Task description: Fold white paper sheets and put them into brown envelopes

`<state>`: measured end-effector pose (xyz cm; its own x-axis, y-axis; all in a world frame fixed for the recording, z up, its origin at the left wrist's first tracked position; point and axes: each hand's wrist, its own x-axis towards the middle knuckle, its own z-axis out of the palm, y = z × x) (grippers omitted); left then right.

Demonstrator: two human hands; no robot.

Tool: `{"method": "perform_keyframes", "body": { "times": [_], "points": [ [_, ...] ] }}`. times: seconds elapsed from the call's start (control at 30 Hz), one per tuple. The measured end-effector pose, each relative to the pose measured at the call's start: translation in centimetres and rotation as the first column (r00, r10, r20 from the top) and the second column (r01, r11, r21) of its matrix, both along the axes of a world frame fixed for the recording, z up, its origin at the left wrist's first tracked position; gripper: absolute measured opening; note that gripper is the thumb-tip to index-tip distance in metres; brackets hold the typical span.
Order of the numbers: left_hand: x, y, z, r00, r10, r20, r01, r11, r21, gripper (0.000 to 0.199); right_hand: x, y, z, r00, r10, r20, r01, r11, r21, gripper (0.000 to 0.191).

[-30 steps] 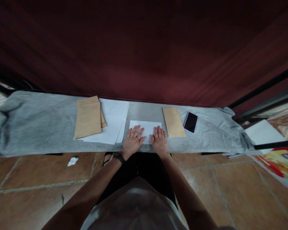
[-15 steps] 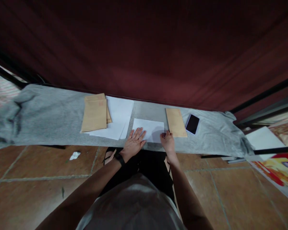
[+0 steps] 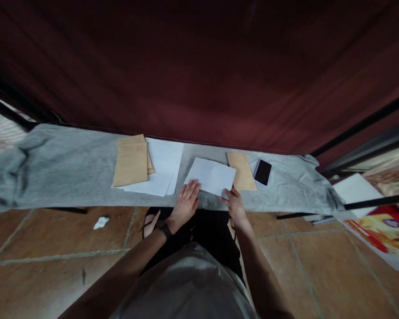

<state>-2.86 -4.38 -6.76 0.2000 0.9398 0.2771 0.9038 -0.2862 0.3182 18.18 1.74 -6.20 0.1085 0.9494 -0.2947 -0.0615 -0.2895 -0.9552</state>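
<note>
A folded-looking white sheet of paper [image 3: 213,173] lies tilted in front of me on the grey cloth. My right hand [image 3: 235,204] pinches its lower right corner between thumb and fingers. Fingers stretched out, my left hand [image 3: 185,204] rests flat at the paper's lower left corner, its fingertips touching the edge. Just right of the paper is a single brown envelope [image 3: 244,173], partly covered by the sheet's corner. Over to the left, a pile of brown envelopes [image 3: 131,161] sits partly on larger white sheets [image 3: 164,164].
A phone [image 3: 262,173] lies right of the single envelope. The grey cloth [image 3: 69,168] covers a long narrow bench, with a dark red panel [image 3: 193,79] behind it. On the tiled floor are a crumpled white scrap [image 3: 101,222] and, at right, a colourful printed box [image 3: 385,235].
The white paper has turned clockwise and shifted up and right, now overlapping the single envelope's edge. My right hand has gripped its corner; my left hand has slid to its lower left edge.
</note>
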Motion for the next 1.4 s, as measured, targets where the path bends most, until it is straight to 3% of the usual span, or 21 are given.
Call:
{"method": "perform_keyframes", "body": {
  "times": [0.17, 0.4, 0.53, 0.73, 0.93, 1.07, 1.2, 1.4],
  "points": [
    [1.4, 0.2, 0.8, 0.997, -0.016, 0.070, 0.016, 1.000, 0.003, 0.058, -2.3, -3.0, -0.9, 0.934, -0.091, -0.346, 0.058, 0.993, -0.106, 0.024],
    [1.1, 0.6, -1.1, 0.990, -0.101, 0.099, 0.109, 0.992, -0.069, 0.064, -5.0, -5.7, -1.5, 0.865, -0.072, -0.496, -0.049, 0.972, -0.228, 0.021],
    [0.3, 1.2, -1.4, 0.973, -0.169, 0.156, 0.183, 0.980, -0.079, 0.064, -5.1, -5.3, -1.0, 0.856, -0.065, -0.513, -0.089, 0.959, -0.271, 0.017],
    [-1.1, 1.8, -1.5, 0.979, -0.138, 0.151, 0.154, 0.983, -0.101, 0.068, -5.1, -4.7, -0.5, 0.856, 0.032, -0.516, -0.207, 0.936, -0.285, 0.011],
    [-3.5, 1.6, -1.9, 0.969, -0.137, 0.205, 0.163, 0.980, -0.115, 0.077, -2.9, -4.2, -1.1, 0.874, -0.065, -0.482, -0.097, 0.948, -0.305, 0.010],
    [-3.6, 1.5, -1.6, 0.967, -0.161, 0.200, 0.183, 0.979, -0.095, 0.077, -2.0, -3.7, -1.5, 0.896, -0.104, -0.431, -0.044, 0.946, -0.320, 0.018],
    [-2.9, 1.5, -1.7, 0.962, -0.210, 0.174, 0.224, 0.973, -0.064, 0.064, -2.8, -3.3, -1.2, 0.897, -0.059, -0.437, -0.074, 0.957, -0.281, 0.022],
    [-3.3, 2.1, -1.8, 0.972, -0.178, 0.157, 0.193, 0.977, -0.089, 0.058, -2.5, -3.5, -0.9, 0.918, 0.044, -0.394, -0.142, 0.964, -0.223, 0.028]
  ]
}}
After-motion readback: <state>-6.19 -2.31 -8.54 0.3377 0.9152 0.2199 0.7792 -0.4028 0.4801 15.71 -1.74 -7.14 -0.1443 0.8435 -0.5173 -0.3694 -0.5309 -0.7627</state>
